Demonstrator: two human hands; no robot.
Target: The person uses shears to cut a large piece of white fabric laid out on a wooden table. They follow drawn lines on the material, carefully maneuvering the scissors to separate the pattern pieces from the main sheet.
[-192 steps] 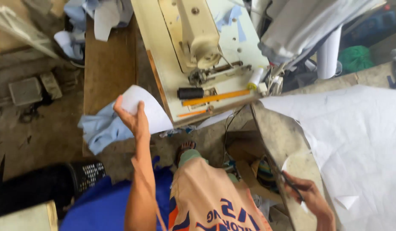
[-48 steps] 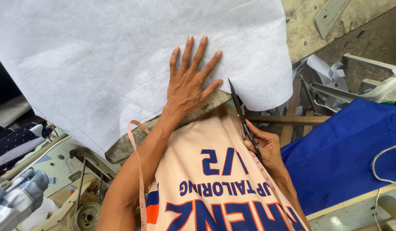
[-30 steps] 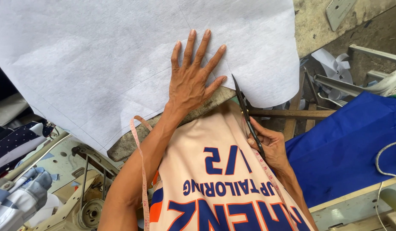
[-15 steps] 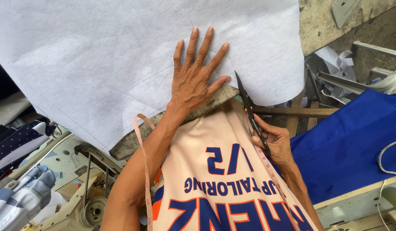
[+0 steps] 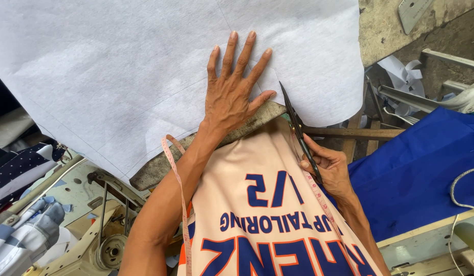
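— Why is the left hand (image 5: 232, 97) spread so wide on that white sheet (image 5: 119, 76)?

— It works as a weight. The palm lies flat and all five fingers (image 5: 245, 53) are splayed, gripping nothing, only pressing the sheet onto the bench (image 5: 160, 171) so that it stays taut and does not slide. The thumb points right, toward the scissors (image 5: 298, 128).

— And the scissors?

— The right hand (image 5: 329, 171) has its fingers curled shut around the handles, low by the person's body. The dark blades angle up and left, and their tip meets the sheet's near edge, just beside the left thumb. How far apart the blades stand I cannot tell; they read as one dark line.

— So where does the sheet lie relative to the fingers?

— Directly under the left ones, touching them along their whole length, and reaching well beyond them, up and to both sides. It covers most of the bench and hangs over the worn front edge. The right fingers do not touch it; only the blade tip does.

— Anything else close by?

— A pink measuring tape (image 5: 178, 179) hangs from the person's neck over the left forearm, and blue cloth (image 5: 416, 174) lies on the right, beyond the right hand.
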